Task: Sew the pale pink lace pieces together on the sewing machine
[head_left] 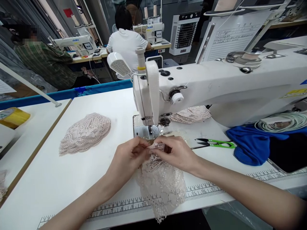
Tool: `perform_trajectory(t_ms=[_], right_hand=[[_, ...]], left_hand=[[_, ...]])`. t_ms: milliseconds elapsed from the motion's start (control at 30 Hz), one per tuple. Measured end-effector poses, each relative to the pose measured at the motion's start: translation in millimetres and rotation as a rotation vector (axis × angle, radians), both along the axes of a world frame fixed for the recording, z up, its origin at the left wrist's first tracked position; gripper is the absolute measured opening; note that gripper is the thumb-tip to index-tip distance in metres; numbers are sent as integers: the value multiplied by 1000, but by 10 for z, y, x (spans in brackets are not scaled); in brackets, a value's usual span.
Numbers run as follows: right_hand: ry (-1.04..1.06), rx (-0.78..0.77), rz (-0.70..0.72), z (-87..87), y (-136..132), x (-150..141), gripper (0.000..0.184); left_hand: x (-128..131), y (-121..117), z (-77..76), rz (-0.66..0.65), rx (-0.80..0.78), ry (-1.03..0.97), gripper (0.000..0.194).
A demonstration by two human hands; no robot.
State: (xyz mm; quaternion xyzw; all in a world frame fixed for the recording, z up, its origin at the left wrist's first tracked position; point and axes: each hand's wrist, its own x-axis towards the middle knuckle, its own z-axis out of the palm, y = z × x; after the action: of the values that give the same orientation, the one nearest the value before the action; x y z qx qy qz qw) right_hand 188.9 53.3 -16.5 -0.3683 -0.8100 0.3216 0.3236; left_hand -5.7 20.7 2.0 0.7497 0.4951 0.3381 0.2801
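Observation:
Both my hands pinch the upper end of a pale pink lace piece (163, 183) just in front of the sewing machine (147, 95). My left hand (128, 155) has its thumb and fingers closed on the lace edge. From the other side my right hand (176, 151) grips the gathered lace, its fingertips nearly touching the left ones. The rest of the lace hangs down over the printed ruler (124, 207) and past the table's front edge. Close behind my fingertips is the presser foot (150, 129), with no fabric clearly visible under it.
A lace stack (86, 132) lies on the left, another lace pile (190, 114) behind the needle area. Green thread snips (219, 143), a blue cloth (251, 145), a coil of cord (283, 123) and a black phone (287, 153) lie right. Two people sit at machines beyond.

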Motion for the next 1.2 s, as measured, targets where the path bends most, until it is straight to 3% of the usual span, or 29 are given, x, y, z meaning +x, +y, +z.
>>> perform_trajectory(t_ms=[100, 300, 433, 733, 1000, 1200], right_hand=[[10, 70, 7, -17, -1, 21, 16], [17, 252, 31, -90, -5, 41, 16], [9, 359, 32, -126, -14, 56, 22], [-15, 475, 91, -104, -17, 63, 15], [-55, 465, 120, -87, -15, 68, 19], [-19, 533, 77, -66, -5, 68, 15]], left_hand=[[-16, 2, -1, 1, 48, 11, 5], [-25, 26, -99, -37, 623, 327, 10], [-43, 54, -126, -43, 781, 379, 13], [-45, 56, -153, -56, 780, 389, 14], [-53, 58, -136, -84, 772, 372, 14], [-61, 44, -150, -68, 656, 322, 12]])
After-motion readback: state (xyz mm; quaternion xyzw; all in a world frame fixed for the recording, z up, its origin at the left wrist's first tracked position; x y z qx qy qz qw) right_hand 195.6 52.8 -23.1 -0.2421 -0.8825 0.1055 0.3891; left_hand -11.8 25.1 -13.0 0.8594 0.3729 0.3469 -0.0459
